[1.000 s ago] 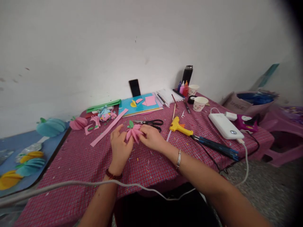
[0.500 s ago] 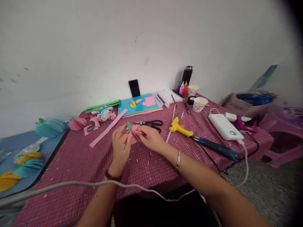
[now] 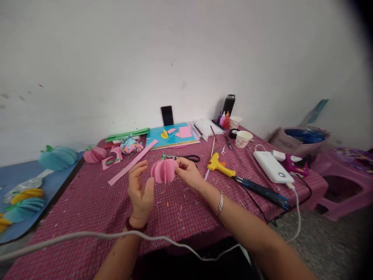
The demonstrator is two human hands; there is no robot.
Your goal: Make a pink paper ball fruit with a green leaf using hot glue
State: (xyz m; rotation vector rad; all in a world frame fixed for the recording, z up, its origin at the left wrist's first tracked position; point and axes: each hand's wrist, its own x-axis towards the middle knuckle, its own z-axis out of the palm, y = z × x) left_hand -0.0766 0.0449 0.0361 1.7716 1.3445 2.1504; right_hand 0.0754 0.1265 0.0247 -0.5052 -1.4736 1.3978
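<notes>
A pink paper pumpkin [image 3: 163, 171] with fanned folds and a bit of green on top is held above the checked tablecloth. My right hand [image 3: 188, 171] pinches its right edge between thumb and fingers. Just left of it, my left hand [image 3: 140, 190] has its fingers apart and curved, with nothing in its grasp. Behind the pumpkin lie black-handled scissors [image 3: 192, 158], partly hidden. A long pink paper strip [image 3: 132, 162] lies beyond my left hand. To the right of my right hand is a yellow glue gun [image 3: 220, 165].
A white power bank [image 3: 272, 166] with cables sits at the right; a white cable [image 3: 96, 235] crosses low in front. Paper cups [image 3: 243, 139], paint bottles [image 3: 224, 119], a phone [image 3: 167, 116] and paper scraps [image 3: 129, 144] line the back. Finished paper pumpkins [image 3: 58, 157] stand left.
My left hand has let go of the pink pumpkin and moved slightly left, fingers spreading. The pumpkin has been turned so its folds face me, still in my right hand.
</notes>
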